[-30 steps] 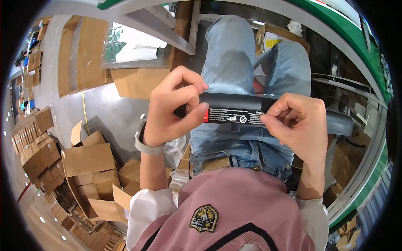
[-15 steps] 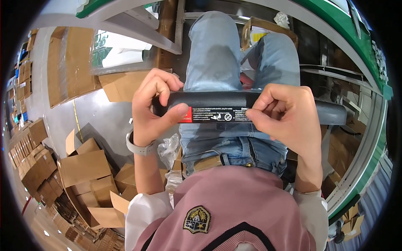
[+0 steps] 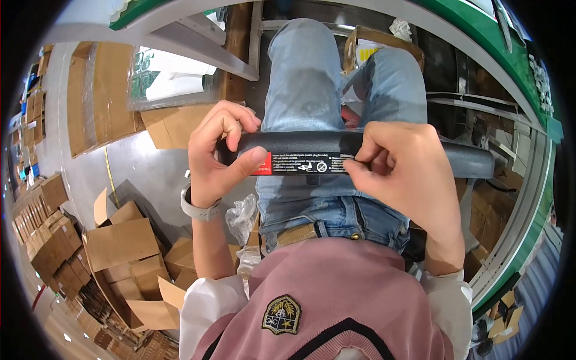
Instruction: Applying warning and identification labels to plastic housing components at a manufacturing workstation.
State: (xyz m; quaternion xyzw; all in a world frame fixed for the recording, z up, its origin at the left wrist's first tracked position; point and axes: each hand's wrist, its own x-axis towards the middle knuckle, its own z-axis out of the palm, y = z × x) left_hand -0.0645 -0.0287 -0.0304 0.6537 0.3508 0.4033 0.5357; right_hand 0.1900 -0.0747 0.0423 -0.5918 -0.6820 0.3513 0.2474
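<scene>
Black bar [image 3: 360,153] lying crosswise above the lap in blue jeans [image 3: 312,90]; right hand [image 3: 399,174] at the bar's middle, fingertips pinching the label [image 3: 306,163] edge; left hand [image 3: 222,156] curled around the bar's left end, thumb pressed on the label; flattened cardboard boxes [image 3: 120,252] left of the bar, below

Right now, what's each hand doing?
Left hand: closed on the black bar, at its left end.
Right hand: fingers pinching the bar's label.
</scene>
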